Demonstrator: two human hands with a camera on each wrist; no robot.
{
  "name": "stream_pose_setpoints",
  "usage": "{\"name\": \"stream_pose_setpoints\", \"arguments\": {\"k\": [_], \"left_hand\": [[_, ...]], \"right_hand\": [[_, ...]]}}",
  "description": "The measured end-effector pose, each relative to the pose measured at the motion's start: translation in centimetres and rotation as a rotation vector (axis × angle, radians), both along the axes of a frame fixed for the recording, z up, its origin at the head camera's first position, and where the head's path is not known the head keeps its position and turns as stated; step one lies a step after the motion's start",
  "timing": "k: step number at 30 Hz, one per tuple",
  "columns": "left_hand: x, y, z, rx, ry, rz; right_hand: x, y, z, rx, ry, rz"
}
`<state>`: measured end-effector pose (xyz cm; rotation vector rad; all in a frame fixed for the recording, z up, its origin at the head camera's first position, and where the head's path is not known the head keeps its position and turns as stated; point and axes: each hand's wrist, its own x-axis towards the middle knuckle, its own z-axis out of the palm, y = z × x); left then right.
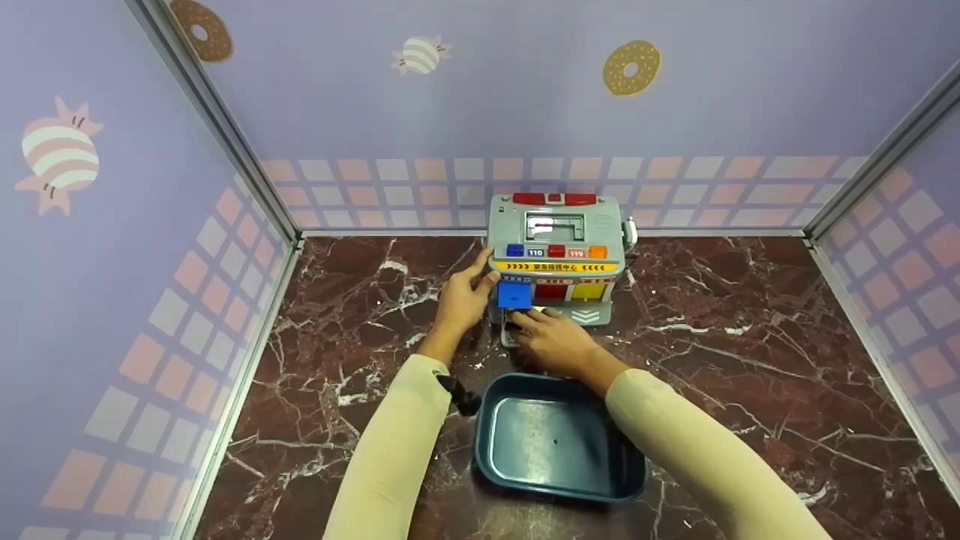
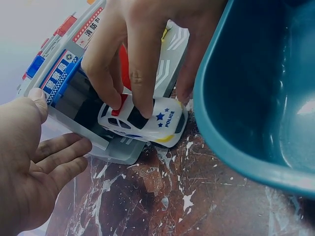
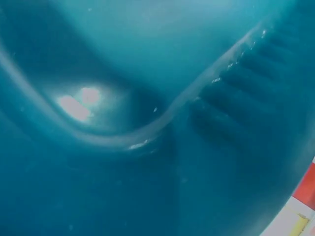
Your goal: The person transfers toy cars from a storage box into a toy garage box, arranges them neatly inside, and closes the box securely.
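Note:
A grey toy rescue station (image 1: 555, 217) with a blue, a red and a yellow door stands against the back wall. Its blue door (image 1: 514, 295) is swung up. Below that door, a white toy police car (image 2: 165, 118) sits tail-first, partly inside the bay, its front out on the ramp side. The right hand (image 1: 553, 341) holds the car from above, fingers on its roof and windows. At the station's left corner is the left hand (image 1: 463, 300); its thumb touches the edge and its fingers are extended beside the bay.
A dark teal plastic basin (image 1: 487, 457) lies on the marbled tabletop just in front of the station, under the right forearm. It fills most of the right wrist view. Patterned purple panels (image 1: 510, 112) enclose the back and both sides.

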<state>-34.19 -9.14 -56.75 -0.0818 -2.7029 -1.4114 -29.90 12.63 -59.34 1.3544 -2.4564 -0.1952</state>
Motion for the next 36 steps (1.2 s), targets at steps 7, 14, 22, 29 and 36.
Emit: {"name": "stream_pose_setpoints", "arguments": {"k": [7,14,22,29,36], "left_hand": [[0.0,-0.1,-0.1,-0.004,-0.001,0.005],[0.0,0.0,-0.3,-0.008,0.013,0.009],[-0.1,0.0,-0.2,0.015,0.033,-0.003],[0.0,0.0,-0.2,0.011,0.044,-0.012],[0.1,0.1,0.0,0.008,0.032,0.002]], "right_hand": [[0.1,0.5,-0.1,0.020,-0.050,-0.040],[0.2,0.8,0.1,0.073,-0.150,-0.129],[0.1,0.9,0.4,0.102,-0.172,-0.163],[0.0,0.8,0.6,0.053,-0.173,-0.179],[-0.2,0.6,1.2,0.106,-0.247,-0.233]]}}
